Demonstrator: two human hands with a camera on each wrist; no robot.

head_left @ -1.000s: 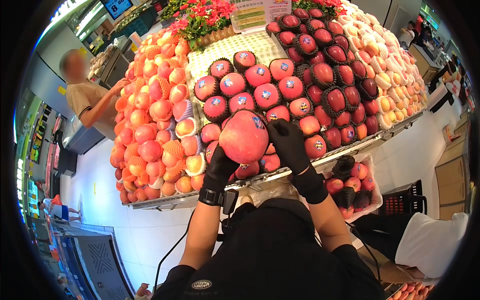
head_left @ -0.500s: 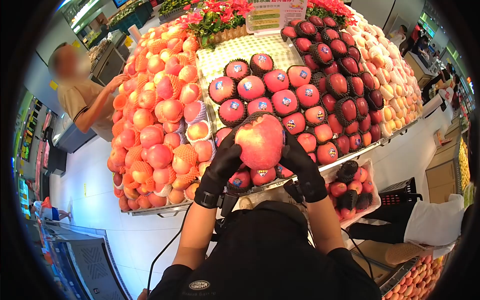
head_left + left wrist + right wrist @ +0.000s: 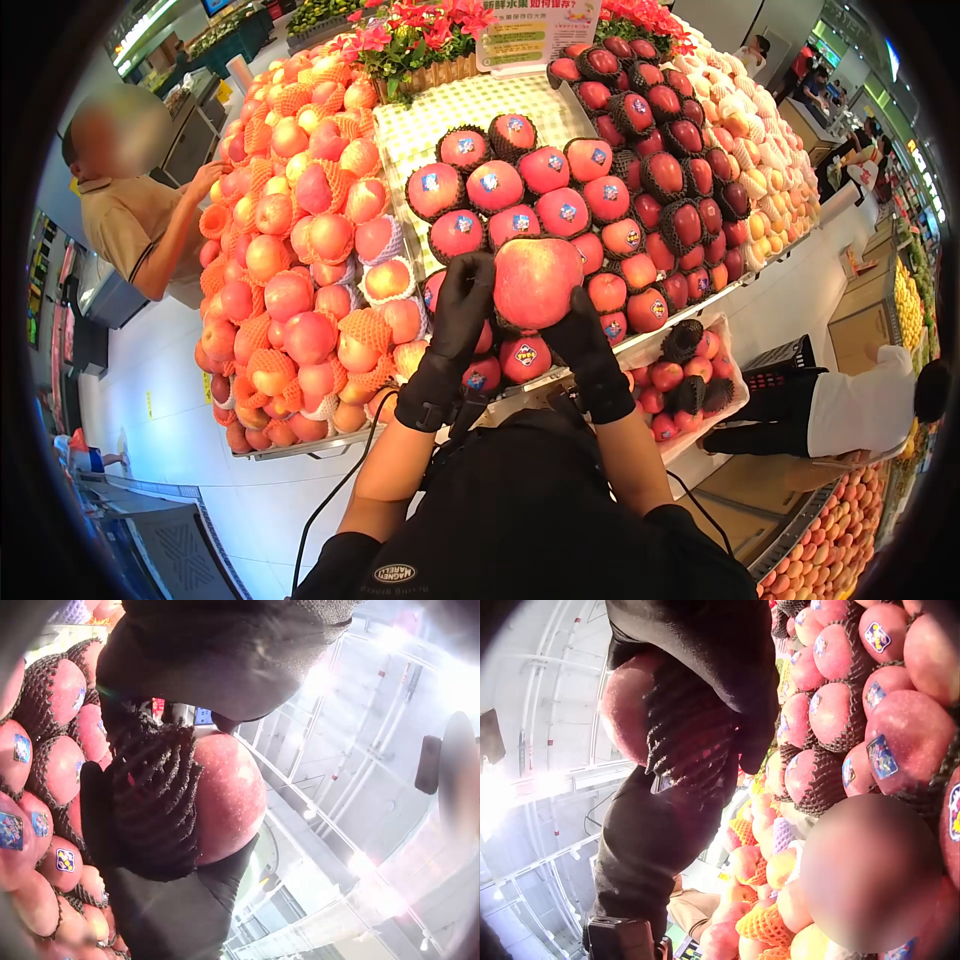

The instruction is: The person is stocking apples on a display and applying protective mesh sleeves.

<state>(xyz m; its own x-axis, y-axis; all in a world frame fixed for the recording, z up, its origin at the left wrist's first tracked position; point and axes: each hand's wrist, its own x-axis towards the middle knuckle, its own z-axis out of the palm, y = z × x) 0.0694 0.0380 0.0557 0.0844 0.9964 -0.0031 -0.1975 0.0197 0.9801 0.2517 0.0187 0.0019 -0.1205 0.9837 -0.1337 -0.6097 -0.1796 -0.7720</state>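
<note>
Both black-gloved hands hold one large red apple [image 3: 537, 283] above the front of the display. My left hand [image 3: 460, 310] is on its left side, and my right hand [image 3: 582, 340] grips its lower right. A black foam net [image 3: 154, 799] wraps part of the apple in the left wrist view, with red skin bare beside it. In the right wrist view, the gloved fingers curl round the netted apple [image 3: 630, 705]. Below and behind are rows of stickered red apples [image 3: 520, 225], many in black nets.
Orange-netted fruit [image 3: 290, 290] is heaped at left, dark red apples [image 3: 663, 172] and pale netted fruit [image 3: 760, 150] at right. A white crate [image 3: 738, 375] of apples stands at lower right. People stand at left and right; flowers and a sign [image 3: 535, 35] are behind.
The apple was turned between the hands; its sticker, seen earlier, no longer shows in the head view. The right hand moved from its upper right to its lower right. The head view shifted.
</note>
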